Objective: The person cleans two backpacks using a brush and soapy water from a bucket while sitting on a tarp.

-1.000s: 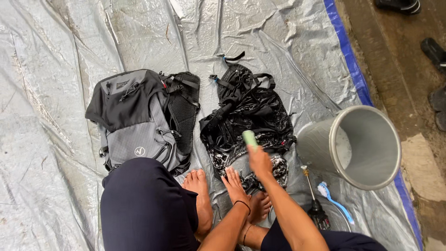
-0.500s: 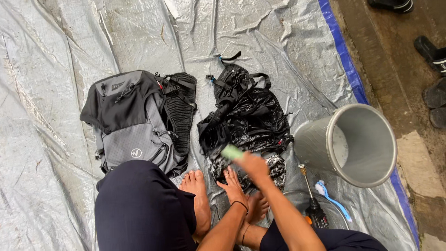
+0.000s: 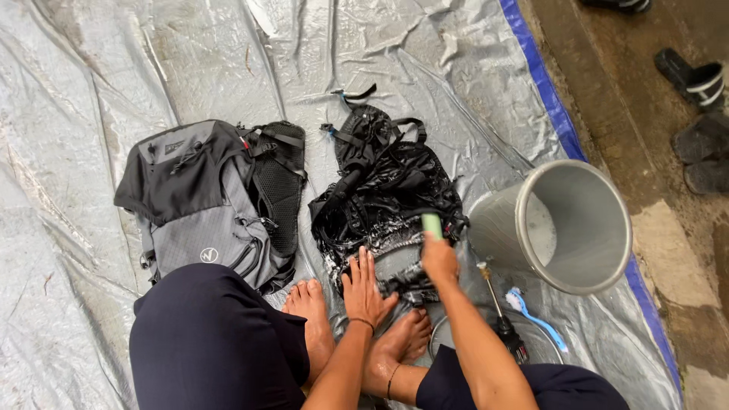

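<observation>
A person squats barefoot on a grey tarp point(image 3: 152, 68) with a blue edge, working on a wet black pack point(image 3: 383, 182) that lies flat in the middle. The left hand point(image 3: 364, 292) presses open, fingers spread, on the near end of the pack, pinning it to the tarp. The right hand point(image 3: 439, 258) is closed around a green brush point(image 3: 432, 224), whose tip rests on the pack's near right part, just beside the bucket.

White suds show on the near part of the black pack, around the two hands. The far half, with its straps and buckles, looks wet and glossy but carries no visible foam, so the scrubbing seems well begun at the near end and not yet carried across the rest. A second pack point(image 3: 205, 201), grey and black, lies to the left, touching the person's knee; its fabric looks matt and dry, so it appears untouched.

A grey bucket point(image 3: 493, 228) lies tipped on its side at right, mouth facing the camera, with a little whitish liquid inside. Near it on the tarp lie a blue toothbrush point(image 3: 531, 315) and a dark-handled tool point(image 3: 505, 323). Dark sandals point(image 3: 695, 80) stand on the wet ground beyond the tarp, far right.
</observation>
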